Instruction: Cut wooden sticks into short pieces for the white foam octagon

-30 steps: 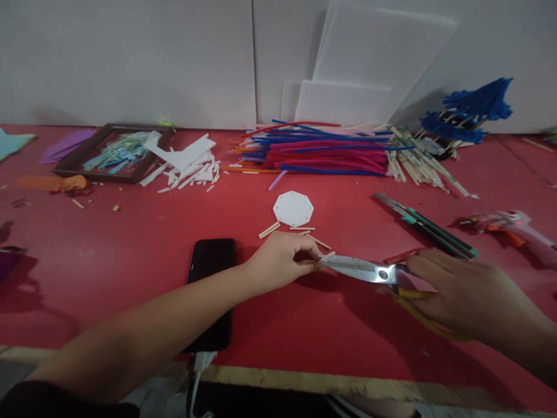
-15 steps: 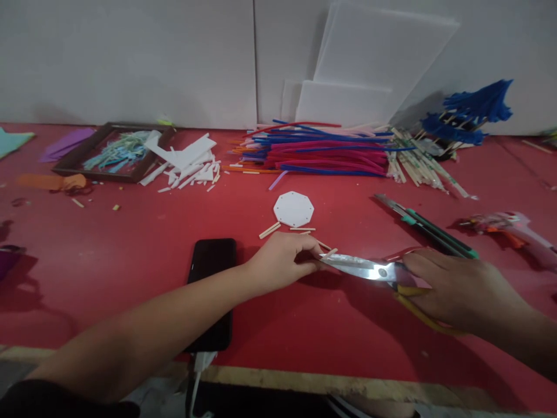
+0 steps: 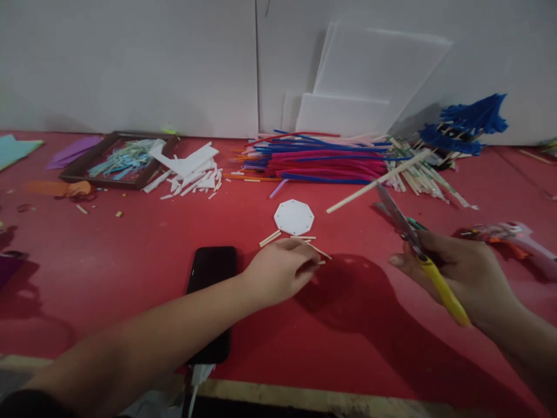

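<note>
My left hand (image 3: 281, 270) is low over the red table, its fingers curled and thumb close to them. The pale end of a short wooden stick (image 3: 322, 263) shows at the fingertips; the rest is hidden. Cut wooden stick pieces (image 3: 270, 238) lie beside and beyond this hand, just below a white octagonal disc (image 3: 294, 217) with small holes near its rim. In my right hand (image 3: 465, 270) are scissors (image 3: 439, 284) with yellow handles, blades pointing up and left. Past the blade tip extends a long wooden stick (image 3: 352, 195); whether it rests on the table I cannot tell.
A black phone (image 3: 213, 270) with a cable lies by my left forearm. Behind are pipe cleaners (image 3: 326, 164), white scraps (image 3: 191, 165), a brown frame (image 3: 104, 180) and wrapped sticks (image 3: 429, 177). A glue gun (image 3: 505, 232) lies right. White sheets (image 3: 378, 64) lean on the wall.
The scissors have left the stick at my left fingertips and swung up, blades now pointing away. A long stick has appeared near the blade tip. My left hand has lowered slightly.
</note>
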